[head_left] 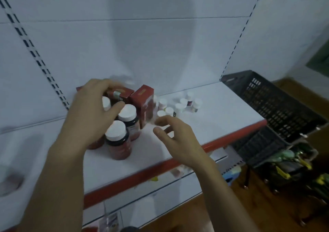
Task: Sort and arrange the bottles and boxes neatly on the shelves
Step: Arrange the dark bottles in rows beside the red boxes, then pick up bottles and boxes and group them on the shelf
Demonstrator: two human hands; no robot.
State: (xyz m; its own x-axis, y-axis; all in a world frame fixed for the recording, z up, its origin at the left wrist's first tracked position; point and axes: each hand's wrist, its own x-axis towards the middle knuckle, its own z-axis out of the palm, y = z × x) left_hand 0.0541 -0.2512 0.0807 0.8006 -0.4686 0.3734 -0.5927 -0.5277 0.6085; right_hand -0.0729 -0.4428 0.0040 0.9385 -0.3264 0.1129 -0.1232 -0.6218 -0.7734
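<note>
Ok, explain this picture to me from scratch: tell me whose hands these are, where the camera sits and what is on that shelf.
There is no machine here: a person works with bare hands, and the one camera sits on their head, looking forward and down. The left hand grips the top of a red box; the right hand hovers, holding nothing. On the white shelf stand another red box, dark white-capped bottles and small white bottles. A black crate sits to the right.
</note>
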